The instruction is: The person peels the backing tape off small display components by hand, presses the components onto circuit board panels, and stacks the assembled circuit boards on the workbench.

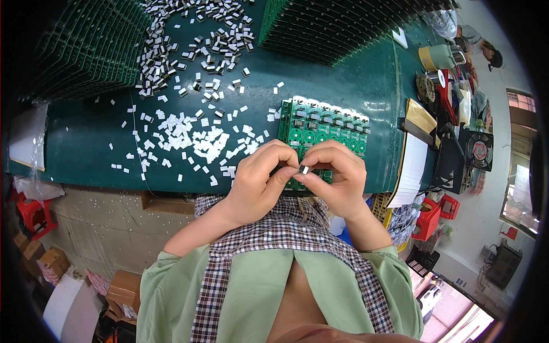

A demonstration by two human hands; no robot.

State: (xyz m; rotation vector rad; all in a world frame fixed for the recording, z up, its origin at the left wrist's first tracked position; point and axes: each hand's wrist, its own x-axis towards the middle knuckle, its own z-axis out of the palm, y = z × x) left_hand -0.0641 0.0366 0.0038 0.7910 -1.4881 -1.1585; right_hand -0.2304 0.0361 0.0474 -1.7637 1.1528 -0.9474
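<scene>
Grip of the left hand (257, 182) and right hand (337, 177): thumbs and forefingers come together at the tips, pinching between them a small black-and-white rectangular component (304, 169), held just above the near edge of a stack of green circuit boards with rows of mounted parts (329, 121). Sound handling probably calls for light, even pressure on opposite edges, the white face left uncovered, and both wrists steady, since so small a piece could easily twist or slip. Left of the boards, on the dark green bench (86, 157), lie loose white rectangular pieces (211, 144); beyond them spreads a heap of black components with white faces (160, 60). Tall ranks of green boards (94, 48) stand at the far left, with a similar block (337, 26) at the far centre. Containers lie farther out: a yellow plastic basket (380, 207) beside the right forearm, near clear plastic bags (405, 220), and a brown cardboard box (124, 287) at lower left; what either holds cannot be told.
</scene>
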